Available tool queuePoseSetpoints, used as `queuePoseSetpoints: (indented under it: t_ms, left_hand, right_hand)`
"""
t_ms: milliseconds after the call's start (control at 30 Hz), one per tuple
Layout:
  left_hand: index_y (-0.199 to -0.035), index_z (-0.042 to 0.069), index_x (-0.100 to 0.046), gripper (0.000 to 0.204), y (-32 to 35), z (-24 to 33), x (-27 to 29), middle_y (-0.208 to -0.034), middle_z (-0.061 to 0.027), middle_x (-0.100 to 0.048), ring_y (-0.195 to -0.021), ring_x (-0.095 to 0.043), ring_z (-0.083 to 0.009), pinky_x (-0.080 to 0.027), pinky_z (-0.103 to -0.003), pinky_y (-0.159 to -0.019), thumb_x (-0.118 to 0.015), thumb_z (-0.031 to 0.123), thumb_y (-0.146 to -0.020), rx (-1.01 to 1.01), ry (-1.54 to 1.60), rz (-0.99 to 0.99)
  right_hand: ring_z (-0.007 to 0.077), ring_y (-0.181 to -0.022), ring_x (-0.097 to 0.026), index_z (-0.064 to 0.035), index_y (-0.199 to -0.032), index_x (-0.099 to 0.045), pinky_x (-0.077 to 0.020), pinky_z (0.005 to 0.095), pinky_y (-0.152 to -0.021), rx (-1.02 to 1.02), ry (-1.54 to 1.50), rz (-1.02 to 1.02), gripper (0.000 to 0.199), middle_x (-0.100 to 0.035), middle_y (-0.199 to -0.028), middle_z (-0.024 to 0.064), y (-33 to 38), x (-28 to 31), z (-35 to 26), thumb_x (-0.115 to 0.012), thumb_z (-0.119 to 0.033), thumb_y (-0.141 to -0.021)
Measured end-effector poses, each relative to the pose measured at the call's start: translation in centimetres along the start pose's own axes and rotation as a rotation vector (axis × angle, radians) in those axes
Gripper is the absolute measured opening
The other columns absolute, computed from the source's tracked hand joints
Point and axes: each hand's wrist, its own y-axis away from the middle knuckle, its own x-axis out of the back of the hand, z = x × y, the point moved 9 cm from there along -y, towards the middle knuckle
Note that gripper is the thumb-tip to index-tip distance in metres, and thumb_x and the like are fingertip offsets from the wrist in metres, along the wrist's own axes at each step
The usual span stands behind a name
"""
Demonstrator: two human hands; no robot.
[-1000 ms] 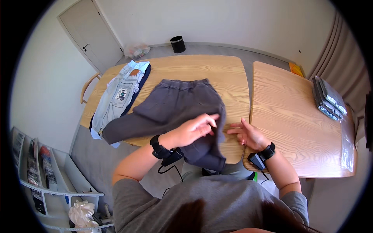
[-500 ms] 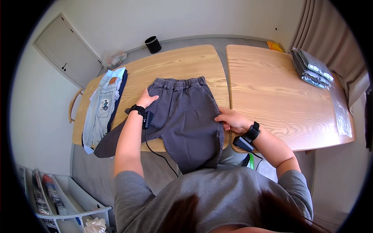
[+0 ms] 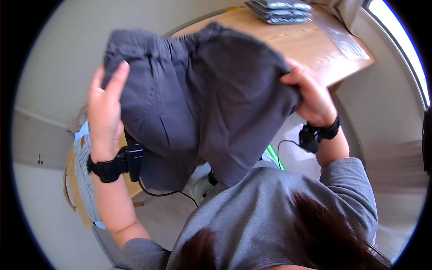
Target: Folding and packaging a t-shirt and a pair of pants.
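Dark-grey woven trousers with a gathered elastic waist (image 3: 173,101) hang before the grey-shirted torso (image 3: 270,216), left hand (image 3: 105,110) clamped on one side near the waist, right hand (image 3: 311,96) on the opposite edge, presumably to spread the cloth.

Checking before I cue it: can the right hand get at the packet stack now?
Probably not: the right hand holds the dark grey trousers, and the packet stack lies beyond it on the table.
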Motion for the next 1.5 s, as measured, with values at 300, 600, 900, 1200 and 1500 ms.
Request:
queuePoseSetpoints:
  t_ms: [300, 600, 900, 1200, 1500]
  left_hand:
    - [-0.109, 0.000, -0.057, 0.028, 4.6, 15.5, -21.9, -0.097, -0.0064, -0.064, -0.084, -0.061, -0.0126, -0.046, -0.024, -0.080, -0.061, 0.017, -0.087, -0.478, 0.676, -0.627]
    - [-0.104, -0.001, -0.057, 0.024, 15.8, 5.7, -38.5, -0.095, -0.0047, -0.063, -0.085, -0.057, -0.0102, -0.046, -0.025, -0.079, -0.062, 0.004, -0.081, -0.266, 0.419, -1.185]
    - [-0.107, 0.003, -0.053, 0.028, 23.8, -0.5, -41.3, -0.100, -0.0008, -0.058, -0.095, -0.052, -0.0097, -0.040, -0.024, -0.089, -0.056, -0.003, -0.081, -0.044, 0.383, -1.500]
    - [-0.111, 0.002, -0.051, 0.037, 19.1, -4.4, -40.5, -0.099, -0.0019, -0.060, -0.092, -0.055, -0.0098, -0.044, -0.025, -0.084, -0.068, 0.010, -0.079, -0.116, 0.181, -1.361]
    - [-0.090, -0.002, -0.066, 0.028, 17.4, -8.4, -41.5, -0.074, 0.0015, -0.063, -0.068, -0.054, -0.0049, -0.046, -0.023, -0.063, -0.072, 0.023, -0.079, -0.131, 0.101, -1.112]
  right_hand:
    - [0.0196, -0.098, -0.059, 0.0036, -0.117, -0.050, -0.0457, 0.0302, -0.089, 0.775, 0.224, 0.434, 0.032, -0.060, -0.108, 0.0106, 22.9, 12.8, -17.8, -0.044, -0.004, -0.086]
    - [0.0142, -0.099, -0.053, -0.0003, -0.126, -0.045, -0.0381, 0.0266, -0.092, 0.427, 0.649, 0.852, 0.049, -0.058, -0.104, 0.0068, 33.7, 23.3, -4.5, -0.060, -0.014, -0.081]
    - [0.0132, -0.103, -0.053, 0.0023, -0.129, -0.041, -0.0414, 0.0285, -0.092, 0.283, 0.181, 0.729, 0.059, -0.056, -0.115, 0.0079, 30.6, 29.3, 5.1, -0.066, -0.025, -0.083]
    - [0.0089, -0.085, -0.060, -0.0018, -0.105, -0.058, -0.0478, 0.0237, -0.080, 0.499, 0.176, 0.781, 0.023, -0.064, -0.095, 0.0025, 31.0, 28.6, 2.3, -0.062, -0.015, -0.087]
    - [0.0066, -0.078, -0.057, -0.0008, -0.096, -0.058, -0.0460, 0.0206, -0.074, 0.708, 0.415, 0.998, 0.018, -0.062, -0.086, 0.0003, 33.1, 26.1, -2.1, -0.066, -0.006, -0.081]
